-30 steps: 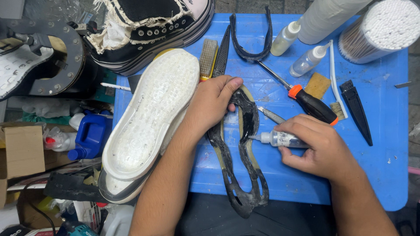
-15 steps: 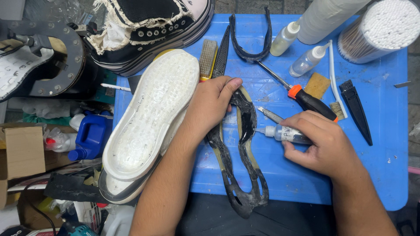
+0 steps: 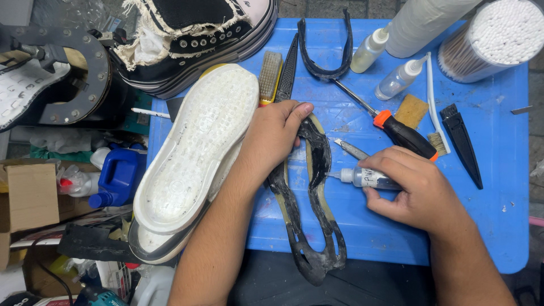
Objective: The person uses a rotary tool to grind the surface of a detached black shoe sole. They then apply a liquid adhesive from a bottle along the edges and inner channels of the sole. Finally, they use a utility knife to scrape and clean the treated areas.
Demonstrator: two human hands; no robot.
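Observation:
My left hand (image 3: 273, 135) presses down on a black rubber shoe rand strip (image 3: 315, 222) that lies as a long loop on the blue table (image 3: 498, 187). My right hand (image 3: 416, 190) grips a small clear glue bottle (image 3: 365, 177), its white nozzle touching the strip's right side. A white shoe sole (image 3: 192, 153) lies upside down just left of my left hand, partly under my forearm.
A black canvas high-top shoe (image 3: 187, 28) stands at the back left. On the table lie a brush (image 3: 270, 76), an orange-handled screwdriver (image 3: 396, 130), two squeeze bottles (image 3: 396, 79), a second black rubber strip (image 3: 323, 51) and a tub of cotton swabs (image 3: 490, 37). A blue jug (image 3: 119, 175) sits lower left.
My right hand has shifted the glue bottle a little, keeping its nozzle against the strip's right side. My left hand stays pressed on the strip.

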